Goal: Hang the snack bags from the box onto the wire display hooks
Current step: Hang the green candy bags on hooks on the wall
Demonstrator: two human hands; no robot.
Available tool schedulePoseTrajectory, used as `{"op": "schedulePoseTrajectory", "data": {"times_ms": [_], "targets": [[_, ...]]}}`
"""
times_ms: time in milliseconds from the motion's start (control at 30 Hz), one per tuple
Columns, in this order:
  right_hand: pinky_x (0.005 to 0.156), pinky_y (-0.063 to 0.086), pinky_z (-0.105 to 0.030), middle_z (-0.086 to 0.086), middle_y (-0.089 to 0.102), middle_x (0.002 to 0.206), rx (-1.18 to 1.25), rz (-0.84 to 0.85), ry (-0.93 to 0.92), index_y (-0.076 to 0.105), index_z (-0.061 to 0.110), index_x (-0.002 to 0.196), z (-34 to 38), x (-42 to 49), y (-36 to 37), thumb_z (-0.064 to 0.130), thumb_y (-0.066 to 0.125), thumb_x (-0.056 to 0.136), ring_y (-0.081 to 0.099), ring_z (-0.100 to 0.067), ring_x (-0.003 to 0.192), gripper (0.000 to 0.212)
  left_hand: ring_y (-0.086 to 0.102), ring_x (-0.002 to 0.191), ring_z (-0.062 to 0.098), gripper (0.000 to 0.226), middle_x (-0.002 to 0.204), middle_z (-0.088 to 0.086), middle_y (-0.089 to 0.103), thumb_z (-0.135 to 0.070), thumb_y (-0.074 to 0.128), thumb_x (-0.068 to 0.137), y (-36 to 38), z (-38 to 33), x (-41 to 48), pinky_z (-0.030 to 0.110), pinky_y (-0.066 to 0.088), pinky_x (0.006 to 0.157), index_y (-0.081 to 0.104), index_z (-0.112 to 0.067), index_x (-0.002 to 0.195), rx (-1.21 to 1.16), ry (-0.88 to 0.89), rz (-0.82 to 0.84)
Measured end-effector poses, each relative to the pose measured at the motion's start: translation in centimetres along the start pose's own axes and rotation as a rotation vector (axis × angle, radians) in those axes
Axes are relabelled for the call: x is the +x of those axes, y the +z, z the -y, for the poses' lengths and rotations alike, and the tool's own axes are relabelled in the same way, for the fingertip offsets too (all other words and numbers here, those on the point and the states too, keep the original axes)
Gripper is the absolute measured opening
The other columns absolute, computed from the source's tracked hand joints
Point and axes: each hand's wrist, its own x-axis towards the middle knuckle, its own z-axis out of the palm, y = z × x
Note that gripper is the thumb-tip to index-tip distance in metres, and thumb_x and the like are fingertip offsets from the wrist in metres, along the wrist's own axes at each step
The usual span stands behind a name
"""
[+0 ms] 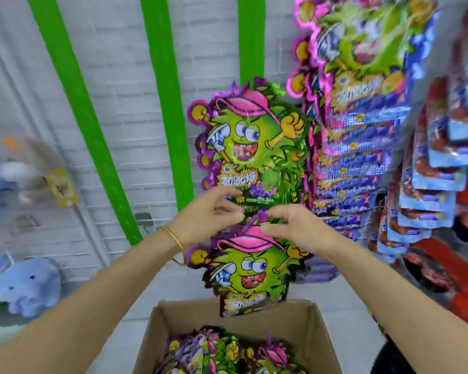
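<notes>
Left hand: the left hand (208, 214) pinches the top edge of the held bag (246, 268) with curled fingertips; a thin bracelet (173, 236) sits on the wrist.
Right hand: the right hand (289, 228) grips the same top edge, thumb across the pink cap, fingers bent over the rim.
Held bag: a jagged, purple-edged bag printed with a grinning green spiky character in a pink cap, yellow fists raised. It hangs upright above the box, its top just under the hung bags.
Hung bags: the hung bags (254, 141), same print, hang on the wire grid (106, 76).
Box: the cardboard box (157, 333) holds a pile of loose bags (227, 352).
Right side: rows of purple packs (357, 130).
</notes>
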Motion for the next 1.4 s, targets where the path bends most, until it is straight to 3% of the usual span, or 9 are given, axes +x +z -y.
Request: {"op": "schedulePoseTrajectory", "data": {"times_ms": [100, 300, 400, 500, 767, 900, 1133, 1300, 1400], "targets": [[0.1, 0.038, -0.029, -0.006, 0.056, 0.127, -0.077, -0.092, -0.1, 0.06, 0.007, 0.121, 3.3, 1.4, -3.5, 0.03, 0.065, 0.085, 0.051, -0.019, 0.12, 0.043, 0.055, 0.1, 0.014, 0.04, 0.119, 0.013, 0.058, -0.005, 0.06, 0.085, -4.1, -5.0, 5.0, 0.029, 0.048, 0.09, 0.05, -0.004, 0.124, -0.019, 0.129, -0.289], [0.073, 0.04, -0.038, -0.022, 0.062, 0.085, -0.23, -0.302, -0.366, 0.067, 0.002, 0.086, 11.2, 3.4, -9.7, 0.016, 0.062, 0.088, 0.055, -0.019, 0.075, 0.015, 0.06, 0.105, 0.028, 0.036, 0.117, 0.017, 0.061, -0.013, 0.058, 0.087, -9.4, -11.8, 14.5, 0.043, 0.049, 0.092, 0.054, -0.001, 0.12, 0.007, 0.223, -0.597], [0.056, 0.028, -0.027, 0.0, 0.044, 0.06, -0.361, -0.421, -0.413, 0.05, 0.017, 0.062, 13.4, 5.0, -12.0, 0.016, 0.06, 0.088, 0.04, -0.01, 0.059, 0.028, 0.059, 0.076, 0.023, 0.012, 0.083, 0.014, 0.062, -0.013, 0.055, 0.089, -9.6, -13.4, 16.6, 0.036, 0.05, 0.075, 0.061, -0.006, 0.098, -0.107, 0.201, -0.53], [0.059, 0.023, -0.032, -0.004, 0.049, 0.067, -0.448, -0.521, -0.454, 0.058, 0.011, 0.074, 15.2, 6.7, -13.6, 0.017, 0.062, 0.087, 0.045, -0.019, 0.069, 0.015, 0.042, 0.046, 0.006, 0.016, 0.046, -0.008, 0.047, -0.016, 0.055, 0.09, -9.8, -14.7, 17.2, 0.017, 0.04, 0.047, 0.053, -0.014, 0.074, -0.259, 0.16, -0.447], [0.074, 0.043, -0.035, -0.014, 0.068, 0.094, -0.55, -0.82, -0.459, 0.066, 0.009, 0.095, 17.6, 10.8, -14.6, 0.025, 0.067, 0.082, 0.06, -0.031, 0.092, 0.02, 0.053, 0.057, 0.022, 0.037, 0.077, 0.014, 0.06, -0.03, 0.061, 0.086, -11.6, -16.3, 17.3, 0.041, 0.049, 0.074, 0.062, 0.0, 0.107, -0.33, -0.035, -0.293], [0.073, 0.042, -0.036, -0.016, 0.066, 0.096, -0.568, -0.843, -0.443, 0.062, 0.008, 0.094, 18.4, 11.5, -14.3, 0.025, 0.066, 0.082, 0.058, -0.033, 0.092, 0.021, 0.055, 0.058, 0.025, 0.028, 0.078, 0.013, 0.059, -0.035, 0.065, 0.077, -11.6, -16.5, 17.2, 0.034, 0.05, 0.067, 0.063, -0.009, 0.087, -0.458, -0.077, -0.256], [0.073, 0.042, -0.036, -0.016, 0.063, 0.101, -0.665, -0.801, -0.388, 0.057, 0.006, 0.099, 18.8, 11.9, -13.7, 0.023, 0.063, 0.085, 0.057, -0.035, 0.096, 0.023, 0.052, 0.06, 0.024, 0.043, 0.084, 0.015, 0.056, -0.044, 0.066, 0.07, -11.7, -16.4, 17.1, 0.032, 0.046, 0.064, 0.062, -0.008, 0.092, -0.417, -0.134, -0.3], [0.074, 0.043, -0.036, -0.016, 0.063, 0.1, -0.633, -0.751, -0.363, 0.057, 0.005, 0.098, 18.1, 11.7, -13.4, 0.023, 0.065, 0.084, 0.057, -0.034, 0.095, 0.024, 0.062, 0.082, 0.029, 0.042, 0.093, 0.016, 0.067, -0.044, 0.069, 0.07, -11.7, -15.7, 17.4, 0.045, 0.051, 0.091, 0.062, -0.006, 0.088, -0.363, -0.106, -0.381], [0.073, 0.04, -0.035, -0.017, 0.063, 0.099, -0.594, -0.732, -0.366, 0.058, 0.005, 0.099, 17.8, 11.7, -13.4, 0.022, 0.067, 0.083, 0.056, -0.033, 0.094, 0.026, 0.064, 0.09, 0.031, 0.04, 0.1, 0.018, 0.068, -0.046, 0.069, 0.072, -11.8, -15.7, 17.1, 0.044, 0.051, 0.092, 0.061, -0.009, 0.082, -0.33, -0.096, -0.384]]}}
